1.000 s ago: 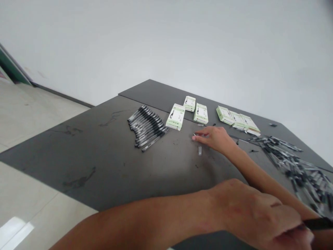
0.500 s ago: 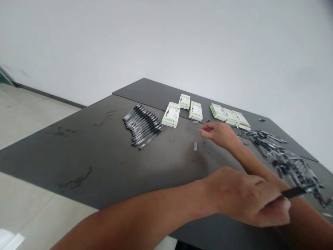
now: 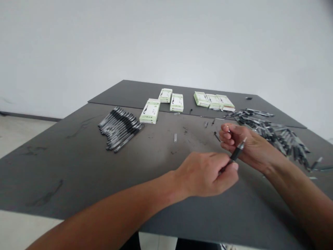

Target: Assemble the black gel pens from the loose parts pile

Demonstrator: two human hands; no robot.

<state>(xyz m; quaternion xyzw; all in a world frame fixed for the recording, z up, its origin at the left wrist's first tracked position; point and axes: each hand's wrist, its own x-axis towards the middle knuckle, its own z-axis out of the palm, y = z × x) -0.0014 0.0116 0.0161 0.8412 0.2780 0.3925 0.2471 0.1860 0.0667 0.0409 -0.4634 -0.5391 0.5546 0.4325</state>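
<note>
The pen (image 3: pixel 237 152) is in the left hand (image 3: pixel 204 175), above the near right part of the surface (image 3: pixel 104 187). That hand is closed in a fist around its barrel, the thumb along the near side, with the black grip and bare pale tip sticking out, slanted up and to the right. The tip overlaps the right hand (image 3: pixel 256 151) in view; whether it touches the palm, I cannot tell. The right hand is turned palm inward, fingers curled and thumb bent in, pinched on a tiny piece (image 3: pixel 229 128), pale and too small to identify.

Just beside the right fingertips lies a black clip (image 3: pixel 216 136). A clear strip (image 3: pixel 175 138) lies farther left, near the middle. To the right, beyond the right wrist, is a loose pile (image 3: pixel 275 133) of pens, pointing in many directions. On the left, more pens lie side by side in a slanting row (image 3: pixel 121 129).

Behind, three white and green boxes (image 3: pixel 150 111) stand in a loose group right of the row, and three more cartons (image 3: pixel 213 101) lie side by side near the pile. Past the surface rises a pale wall (image 3: pixel 166 41).
</note>
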